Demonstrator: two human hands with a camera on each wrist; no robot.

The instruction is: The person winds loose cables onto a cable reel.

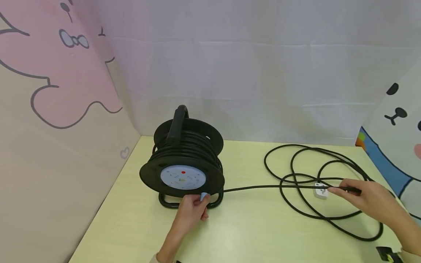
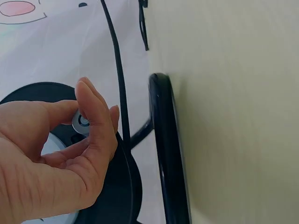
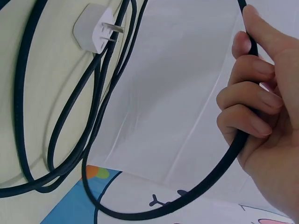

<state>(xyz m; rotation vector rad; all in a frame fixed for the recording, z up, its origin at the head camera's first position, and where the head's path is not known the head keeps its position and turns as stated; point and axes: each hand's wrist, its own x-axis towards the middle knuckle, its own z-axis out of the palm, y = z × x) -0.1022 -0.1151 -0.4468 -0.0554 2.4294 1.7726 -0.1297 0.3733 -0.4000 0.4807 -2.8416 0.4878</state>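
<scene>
While the black cable reel (image 1: 184, 164) stands upright on its tubular stand (image 1: 171, 202) toward the left of the pale yellow worktop (image 1: 250, 233), its small light-blue crank knob (image 1: 204, 196) at the lower edge of the front flange is pinched between thumb and curled fingers of the left hand (image 1: 192, 212). From the reel, the black cable (image 1: 253, 188) is stretched straight to the right, raised off the worktop, and is gripped by the right hand (image 1: 371, 199), whose fingers (image 3: 254, 95) are curled round it. Beyond that grip, the slack is laid in several loose overlapping loops on the right part of the worktop. A white plug (image 1: 321, 190) is seen among these loops, just beside the right hand's fingertips.
</scene>
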